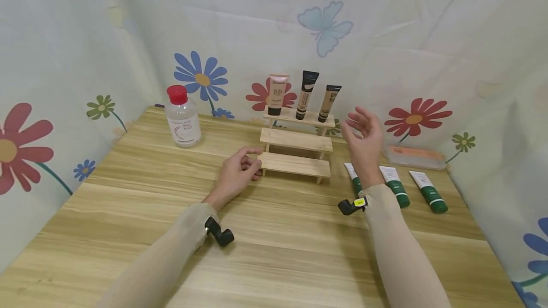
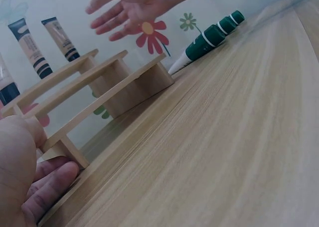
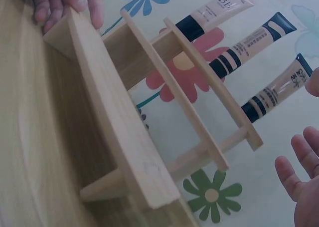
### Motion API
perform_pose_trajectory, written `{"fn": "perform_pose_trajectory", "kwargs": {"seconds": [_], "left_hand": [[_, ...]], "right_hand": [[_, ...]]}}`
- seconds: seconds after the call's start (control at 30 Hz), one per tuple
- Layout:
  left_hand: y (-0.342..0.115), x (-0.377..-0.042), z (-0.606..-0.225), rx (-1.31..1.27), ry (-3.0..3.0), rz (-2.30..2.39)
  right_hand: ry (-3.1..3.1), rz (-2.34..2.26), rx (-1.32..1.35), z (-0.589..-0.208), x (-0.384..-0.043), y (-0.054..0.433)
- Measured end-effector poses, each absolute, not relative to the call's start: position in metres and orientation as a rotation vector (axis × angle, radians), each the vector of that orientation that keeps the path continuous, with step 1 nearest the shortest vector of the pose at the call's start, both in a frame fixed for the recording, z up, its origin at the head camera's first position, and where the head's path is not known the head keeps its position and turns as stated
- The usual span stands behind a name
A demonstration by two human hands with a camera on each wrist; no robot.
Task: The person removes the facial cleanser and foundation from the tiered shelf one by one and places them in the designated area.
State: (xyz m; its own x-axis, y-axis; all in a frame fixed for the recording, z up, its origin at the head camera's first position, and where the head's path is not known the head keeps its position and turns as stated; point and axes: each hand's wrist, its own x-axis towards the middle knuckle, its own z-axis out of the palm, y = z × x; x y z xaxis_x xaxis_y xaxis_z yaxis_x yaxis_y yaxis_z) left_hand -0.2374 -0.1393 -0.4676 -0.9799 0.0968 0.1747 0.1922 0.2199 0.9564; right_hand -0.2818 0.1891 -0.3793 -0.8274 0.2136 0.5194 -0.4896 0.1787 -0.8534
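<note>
A three-tier wooden display stand (image 1: 295, 139) stands on the table. My left hand (image 1: 238, 170) grips the left end of its lowest step, thumb on top and fingers lower down by the leg, as the left wrist view shows. On the top step stand a pink BB cream tube (image 1: 278, 94), a tall black-capped cosmetic tube (image 1: 306, 95) and a smaller tan cosmetic tube (image 1: 329, 103). Beside the top step's right end, my right hand (image 1: 366, 144) hovers with loosely spread fingers, holding nothing. The two lower steps bear no tubes.
Three green-and-white tubes (image 1: 396, 186) lie right of the stand, one partly hidden by my right wrist. A clear bottle with a red cap (image 1: 183, 117) stands at the back left. Behind the tubes lies a flat translucent pack (image 1: 416, 157). Flowered cloth (image 1: 239, 27) walls the back.
</note>
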Motion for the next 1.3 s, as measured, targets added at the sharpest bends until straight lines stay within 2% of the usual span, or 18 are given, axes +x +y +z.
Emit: {"fn": "perform_pose_trajectory", "kwargs": {"seconds": [0.63,1.3], "left_hand": [[-0.144,-0.238,-0.47,-0.272,-2.389,-1.899],[-0.141,-0.239,-0.47,-0.289,-2.387,-1.89]], "right_hand": [[-1.923,1.738,0.246,-0.364,-0.32,0.152],[-1.908,1.711,0.226,-0.367,-0.332,0.143]]}}
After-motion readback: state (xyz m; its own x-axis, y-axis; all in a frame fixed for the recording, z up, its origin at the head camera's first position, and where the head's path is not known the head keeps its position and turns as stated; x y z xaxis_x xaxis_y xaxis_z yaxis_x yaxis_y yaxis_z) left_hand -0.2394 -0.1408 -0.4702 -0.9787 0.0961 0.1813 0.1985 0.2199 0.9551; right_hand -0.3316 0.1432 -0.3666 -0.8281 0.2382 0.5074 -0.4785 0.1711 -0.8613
